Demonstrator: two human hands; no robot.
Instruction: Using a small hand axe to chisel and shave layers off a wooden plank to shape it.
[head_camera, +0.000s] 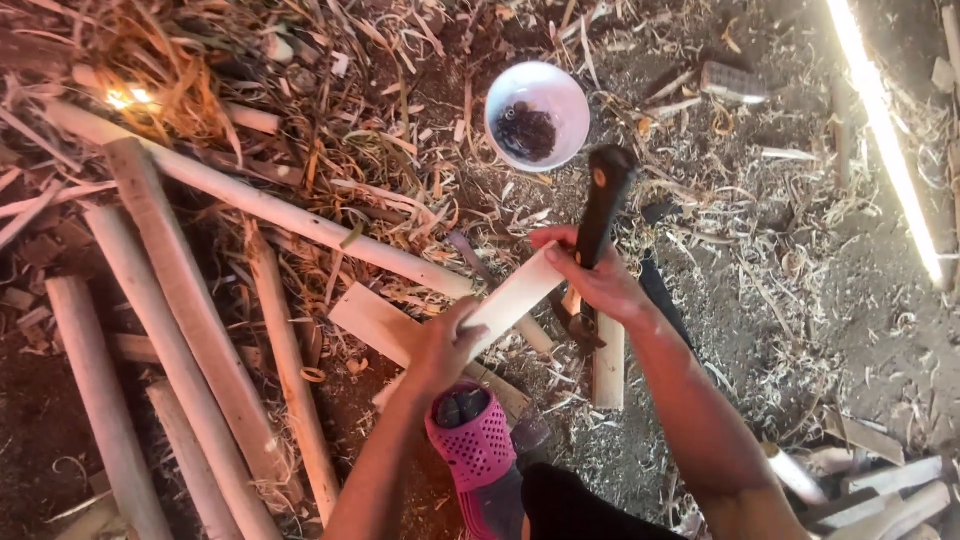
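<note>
My left hand (445, 345) grips the near end of a short, flat, pale wooden board (515, 297) that slants up to the right. My right hand (595, 278) is closed around the handle of a black-handled tool (603, 200), a hammer or hatchet, and also touches the board's far end. The tool's metal head (572, 322) hangs below my right hand, partly hidden. Under the board lie a second flat plank (372, 322) and an upright short piece of wood (608, 372). My foot in a pink perforated shoe (475, 440) rests beneath my left hand.
A white bowl (537, 116) with dark small items stands on the ground beyond my hands. Long peeled poles (180, 300) lie at the left among shavings. A bright light strip (885, 130) runs down the right. More cut pieces (880, 490) sit bottom right.
</note>
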